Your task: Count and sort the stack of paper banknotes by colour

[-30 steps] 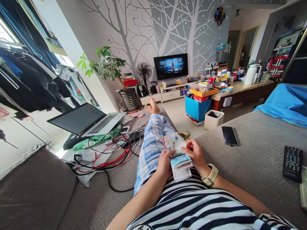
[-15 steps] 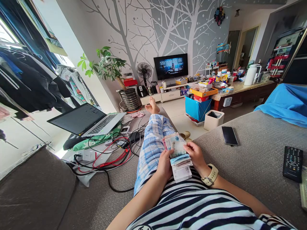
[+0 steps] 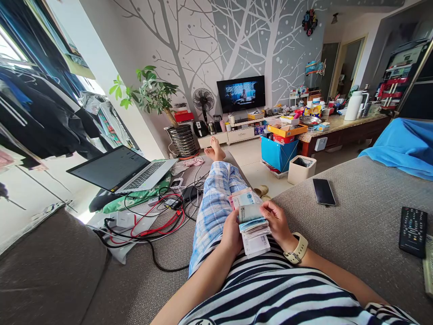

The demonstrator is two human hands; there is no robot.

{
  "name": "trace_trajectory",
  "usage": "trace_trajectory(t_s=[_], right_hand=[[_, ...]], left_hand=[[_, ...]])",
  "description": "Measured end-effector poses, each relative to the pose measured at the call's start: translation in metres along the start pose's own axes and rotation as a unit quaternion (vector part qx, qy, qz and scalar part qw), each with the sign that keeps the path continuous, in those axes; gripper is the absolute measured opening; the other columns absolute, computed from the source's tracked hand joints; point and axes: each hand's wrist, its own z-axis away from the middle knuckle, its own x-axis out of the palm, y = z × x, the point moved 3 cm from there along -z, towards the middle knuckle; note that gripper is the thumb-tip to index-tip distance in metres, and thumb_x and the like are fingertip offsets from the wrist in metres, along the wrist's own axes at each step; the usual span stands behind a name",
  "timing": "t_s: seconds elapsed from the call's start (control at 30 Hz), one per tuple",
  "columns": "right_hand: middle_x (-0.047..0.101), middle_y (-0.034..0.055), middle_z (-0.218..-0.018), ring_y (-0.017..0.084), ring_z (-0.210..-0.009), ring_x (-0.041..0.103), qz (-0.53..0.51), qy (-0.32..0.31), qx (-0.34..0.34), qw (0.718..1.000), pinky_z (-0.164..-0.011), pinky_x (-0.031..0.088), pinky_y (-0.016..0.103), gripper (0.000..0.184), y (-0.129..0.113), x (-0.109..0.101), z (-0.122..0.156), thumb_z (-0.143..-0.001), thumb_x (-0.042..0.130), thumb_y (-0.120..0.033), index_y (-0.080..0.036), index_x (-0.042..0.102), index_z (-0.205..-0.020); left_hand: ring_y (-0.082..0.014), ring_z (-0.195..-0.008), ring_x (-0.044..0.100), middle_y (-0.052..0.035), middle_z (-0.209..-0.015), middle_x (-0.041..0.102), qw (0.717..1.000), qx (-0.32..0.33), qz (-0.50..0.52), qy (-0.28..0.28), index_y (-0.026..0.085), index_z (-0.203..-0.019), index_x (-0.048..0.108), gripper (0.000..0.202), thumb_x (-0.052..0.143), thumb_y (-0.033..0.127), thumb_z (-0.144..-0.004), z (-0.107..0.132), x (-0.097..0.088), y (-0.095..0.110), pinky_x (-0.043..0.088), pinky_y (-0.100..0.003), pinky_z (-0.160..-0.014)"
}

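Note:
A stack of banknotes (image 3: 254, 229) sits between my two hands above my lap, with several folded edges fanned toward me. My left hand (image 3: 232, 230) grips the stack along its left side, the thumb near the upper edge. From the right, my right hand (image 3: 275, 220) pinches the upper right corner of a greyish note (image 3: 249, 213) that curves over the stack. Beyond it, pinkish and blue-white notes (image 3: 244, 197) rest on my blue plaid trousers (image 3: 212, 203). A pale note sticks out below the stack. A cream watch band circles my right wrist.
On the couch to my left are an open laptop (image 3: 145, 176) and tangled red and black cables (image 3: 169, 207). To my right lie a phone (image 3: 324, 192) and a remote control (image 3: 413, 231). A bin (image 3: 301, 169) and blue box (image 3: 279, 153) stand on the floor.
The greyish note between my hands, flatter and upright before, is now bent over toward me. My right hand has shifted only slightly; the laptop and phone have not moved.

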Motion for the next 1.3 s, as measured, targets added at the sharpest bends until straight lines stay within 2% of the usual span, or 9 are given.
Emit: trace_trajectory(t_s=[0.23,0.37,0.53,0.67,0.8,0.9,1.07,1.3], right_hand=[[0.045,-0.0025,-0.066,0.013,-0.061,0.041,-0.026,-0.021,0.002,0.999,-0.056,0.034,0.026,0.027,0.0019,0.0004,0.001,-0.088,0.056,-0.043,-0.02,0.053,-0.073],[0.045,-0.0024,-0.066,0.013,-0.061,0.041,-0.044,-0.029,0.0,0.999,-0.056,0.033,0.026,0.028,0.0024,0.0015,0.0007,-0.089,0.056,-0.042,-0.02,0.053,-0.073],[0.044,-0.0024,-0.065,0.013,-0.06,0.039,-0.042,-0.025,-0.002,0.999,-0.056,0.032,0.026,0.028,0.0015,0.0014,0.0012,-0.09,0.055,-0.041,-0.02,0.054,-0.072],[0.044,-0.0028,-0.061,0.013,-0.057,0.037,-0.036,-0.01,-0.001,0.999,-0.055,0.031,0.026,0.031,0.0025,0.0009,0.001,-0.089,0.055,-0.042,-0.02,0.053,-0.068],[0.051,-0.0015,-0.056,0.012,-0.052,0.04,-0.062,-0.033,0.0,0.997,-0.052,0.031,0.026,0.035,0.0024,0.0032,0.0011,-0.093,0.048,-0.043,-0.019,0.056,-0.068],[0.052,-0.0016,-0.055,0.012,-0.051,0.042,-0.075,-0.043,0.001,0.996,-0.052,0.032,0.026,0.035,0.0011,0.0039,0.0011,-0.094,0.048,-0.042,-0.019,0.057,-0.068],[0.051,-0.0037,-0.055,0.012,-0.053,0.046,-0.059,-0.047,0.031,0.997,-0.055,0.036,0.026,0.028,0.0016,0.0036,0.0007,-0.085,0.064,-0.038,-0.02,0.054,-0.067],[0.046,-0.0051,-0.06,0.011,-0.054,0.04,-0.018,0.024,0.052,0.998,-0.053,0.033,0.025,0.028,0.0087,0.0008,-0.0037,-0.076,0.071,-0.038,-0.02,0.052,-0.069]], left_hand=[[-0.0342,-0.098,0.067,-0.0084,-0.083,0.072,1.0,-0.006,0.0,-0.024,0.012,-0.089,0.068,0.021,0.055,0.027,-0.081,-0.0023,-0.0038,-0.0021,0.056,-0.042,-0.075],[-0.034,-0.102,0.066,-0.006,-0.08,0.071,1.0,-0.023,-0.002,-0.011,0.016,-0.087,0.066,0.019,0.053,0.029,-0.082,-0.004,-0.008,-0.0031,0.057,-0.045,-0.078],[-0.0362,-0.107,0.064,-0.008,-0.086,0.072,0.999,-0.041,-0.001,0.008,0.015,-0.092,0.065,0.023,0.052,0.031,-0.082,-0.0018,-0.0076,-0.0026,0.056,-0.049,-0.081],[-0.0365,-0.11,0.062,-0.0086,-0.093,0.072,0.999,-0.035,0.014,0.018,0.014,-0.096,0.066,0.025,0.053,0.029,-0.081,-0.0014,-0.0066,-0.0034,0.055,-0.049,-0.082],[-0.0365,-0.11,0.062,-0.0094,-0.095,0.072,0.999,-0.02,0.023,0.016,0.013,-0.1,0.067,0.027,0.055,0.027,-0.08,-0.0027,-0.0063,-0.0036,0.054,-0.048,-0.081],[-0.036,-0.108,0.063,-0.01,-0.093,0.072,0.999,-0.013,0.027,0.014,0.012,-0.099,0.068,0.026,0.056,0.026,-0.08,-0.0037,-0.0065,-0.0031,0.053,-0.046,-0.081],[-0.034,-0.103,0.065,-0.0094,-0.088,0.072,1.0,-0.004,0.019,0.011,0.012,-0.095,0.068,0.023,0.056,0.024,-0.08,-0.0045,-0.0077,-0.0028,0.053,-0.043,-0.078],[-0.0266,-0.082,0.068,-0.0051,-0.078,0.071,1.0,0.024,-0.016,0.007,0.016,-0.085,0.066,0.02,0.069,0.025,-0.067,-0.0015,-0.0079,0.0,0.053,-0.038,-0.073]])
